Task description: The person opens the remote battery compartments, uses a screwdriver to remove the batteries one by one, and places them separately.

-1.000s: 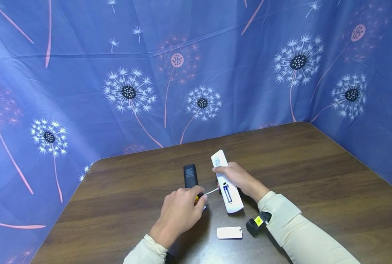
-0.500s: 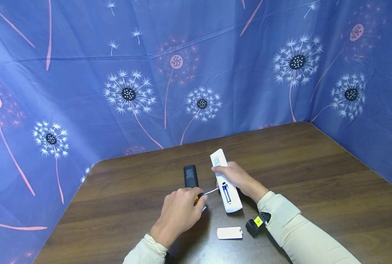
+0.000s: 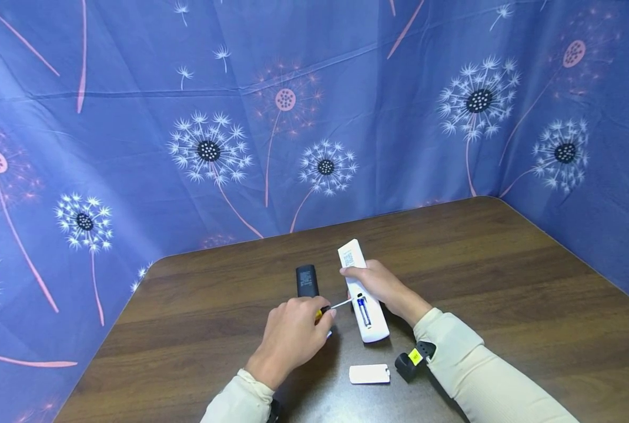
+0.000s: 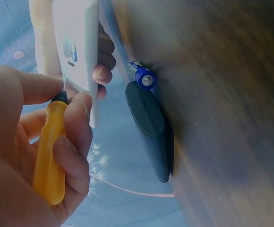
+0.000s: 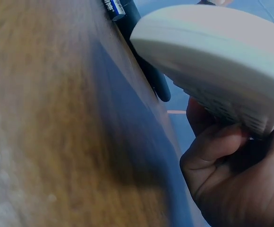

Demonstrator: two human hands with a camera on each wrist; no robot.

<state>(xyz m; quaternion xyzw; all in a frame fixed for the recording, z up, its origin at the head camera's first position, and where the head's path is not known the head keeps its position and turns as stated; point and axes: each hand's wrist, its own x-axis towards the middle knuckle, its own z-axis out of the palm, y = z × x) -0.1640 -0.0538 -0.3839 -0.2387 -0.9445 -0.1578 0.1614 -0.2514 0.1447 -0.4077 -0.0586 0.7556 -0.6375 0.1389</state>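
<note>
My left hand (image 3: 291,329) holds a screwdriver (image 4: 52,151) by its yellow handle, thumb and fingers curled round it. Its thin metal shaft reaches to the upper end of the battery compartment on a white remote control (image 3: 374,330); whether the tip touches is too small to tell. The right hand (image 3: 387,286) grips that remote around its middle, back side up, thumb across it. One blue battery (image 3: 364,311) lies inside the uncovered compartment. On the table, a loose blue battery (image 4: 142,76) sits beside a black slim device (image 3: 307,281) with printed text.
A white battery cover (image 3: 370,374) lies on the wooden table (image 3: 505,282) in front of the remote. A black camera (image 3: 407,365) is strapped to the right wrist. Behind the table hangs a blue dandelion-print cloth (image 3: 388,117).
The left hand has shifted slightly up and right, bringing the screwdriver's shaft closer to the compartment's upper end. The right hand and remote stay nearly still.
</note>
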